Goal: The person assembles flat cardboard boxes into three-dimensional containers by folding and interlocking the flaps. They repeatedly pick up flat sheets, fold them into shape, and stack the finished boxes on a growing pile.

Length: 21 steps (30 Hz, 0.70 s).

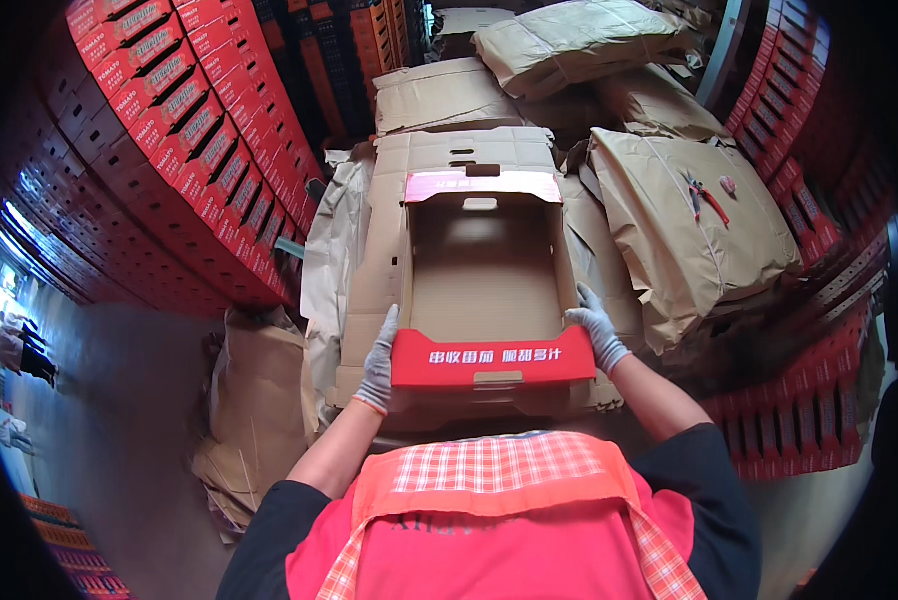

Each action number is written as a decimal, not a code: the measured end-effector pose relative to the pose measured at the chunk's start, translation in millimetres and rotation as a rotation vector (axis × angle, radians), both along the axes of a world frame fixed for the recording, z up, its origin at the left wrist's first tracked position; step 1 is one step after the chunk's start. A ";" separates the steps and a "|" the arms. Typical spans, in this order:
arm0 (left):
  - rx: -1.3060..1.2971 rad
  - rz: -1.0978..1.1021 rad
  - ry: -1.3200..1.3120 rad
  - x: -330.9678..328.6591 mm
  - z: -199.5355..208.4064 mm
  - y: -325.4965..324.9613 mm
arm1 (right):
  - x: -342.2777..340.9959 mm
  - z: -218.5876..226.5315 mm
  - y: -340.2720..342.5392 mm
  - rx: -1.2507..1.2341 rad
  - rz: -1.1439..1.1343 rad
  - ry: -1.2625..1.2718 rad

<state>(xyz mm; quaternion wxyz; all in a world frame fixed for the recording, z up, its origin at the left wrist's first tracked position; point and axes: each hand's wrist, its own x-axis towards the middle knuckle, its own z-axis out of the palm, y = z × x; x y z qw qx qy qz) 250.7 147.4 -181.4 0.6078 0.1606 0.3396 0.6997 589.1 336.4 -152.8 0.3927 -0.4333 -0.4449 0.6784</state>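
Note:
In front of me is an open cardboard tray box [494,372], brown inside, with a red front panel printed in white and a matching panel at its far end. My left hand [379,362], in a pale grey glove, grips its near left corner. On the near right corner is my right hand [597,328], gloved alike, fingers along the side wall. The box sits over a stack of flat brown cardboard blanks [394,190] with punched slots. Parts of the fingers are hidden behind the box walls.
Tall stacks of red boxes [184,130] rise at the left, with more red boxes [794,420] at the right. Paper-wrapped bundles [659,270] lie right of and behind the blanks. Red-handled pliers [707,203] rest on one bundle. Crumpled brown paper [259,400] stands at the lower left.

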 end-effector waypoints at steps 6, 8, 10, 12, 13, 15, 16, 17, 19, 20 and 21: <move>-0.008 0.220 -0.312 55.4 14.6 17.2 | 9.7 128.6 42.6 0.236 0.112 -0.108; -0.159 0.170 -0.428 75.7 3.5 28.2 | -3.6 201.9 33.2 0.329 0.220 -0.167; -0.107 -0.128 -0.633 96.6 -14.2 34.4 | -29.6 264.7 11.7 0.612 0.332 -0.489; -0.031 -0.528 -0.546 115.1 -26.6 31.1 | -57.8 293.5 -23.5 1.145 0.353 -0.733; -0.131 -0.579 -0.473 123.9 -27.5 26.8 | -71.4 299.3 -35.8 1.227 0.500 -0.786; -0.336 -0.655 -0.158 132.7 -9.3 12.5 | -98.5 283.1 -54.3 1.410 0.628 -0.839; -0.375 -0.716 -0.027 129.8 11.8 1.9 | -109.4 273.7 -53.7 1.385 0.715 -0.840; -0.163 -0.669 0.380 130.6 35.1 -1.0 | -115.6 263.8 -49.8 1.256 0.526 -0.514; 0.408 -0.116 1.679 120.1 96.3 -9.2 | -124.1 245.6 -35.8 1.325 0.128 -0.373; 0.742 0.243 1.652 110.3 140.2 -15.9 | -122.9 242.0 -27.9 1.338 0.026 -0.392; 1.022 0.447 1.791 105.2 176.0 -6.7 | -123.7 238.1 -22.4 1.318 -0.044 -0.432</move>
